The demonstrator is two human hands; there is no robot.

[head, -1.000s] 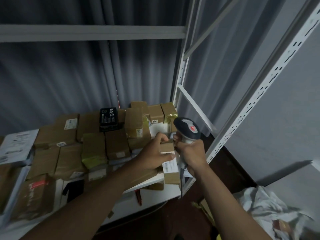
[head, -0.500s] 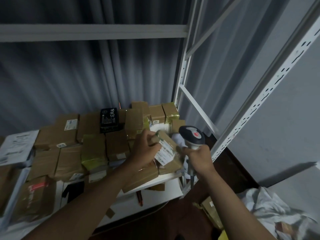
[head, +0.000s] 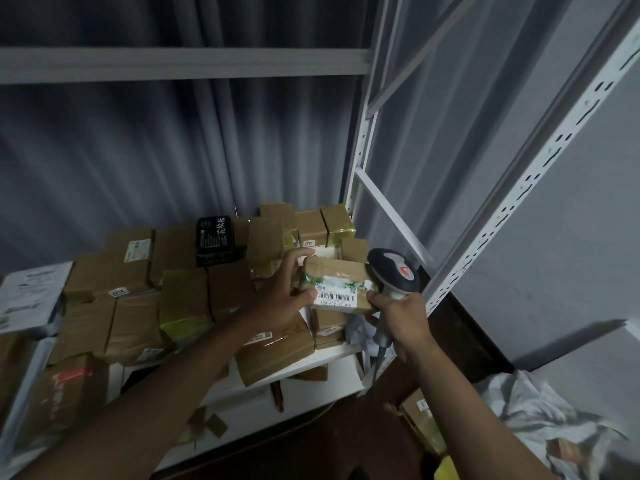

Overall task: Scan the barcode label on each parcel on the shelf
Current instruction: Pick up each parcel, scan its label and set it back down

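I see my left hand (head: 282, 299) holding a small brown parcel (head: 337, 284) up above the right end of the shelf (head: 311, 367), its fingers curled round the parcel's left end with the thumb pressed on the front face beside the barcode label (head: 335, 296). The label faces up toward me, white with black bars and a line of digits under them. My right hand (head: 403, 322) grips the handle of the scanner (head: 393, 275), fingers wrapped tight round it, and its thumb touches the parcel's lower right corner. The scanner's grey head, with a red button on top, stands just behind the parcel's right end.

Below and behind the held parcel the shelf carries many more brown boxes packed close together, several with small white labels. A black box (head: 214, 244) with white writing stands among them near the back. A white padded envelope (head: 29, 296) lies at the far left edge. Grey curtain (head: 156, 150) hangs behind the shelf, and a white slotted upright (head: 519, 181) runs diagonally on the right. Crumpled white cloth (head: 540, 420) lies on the floor at lower right.
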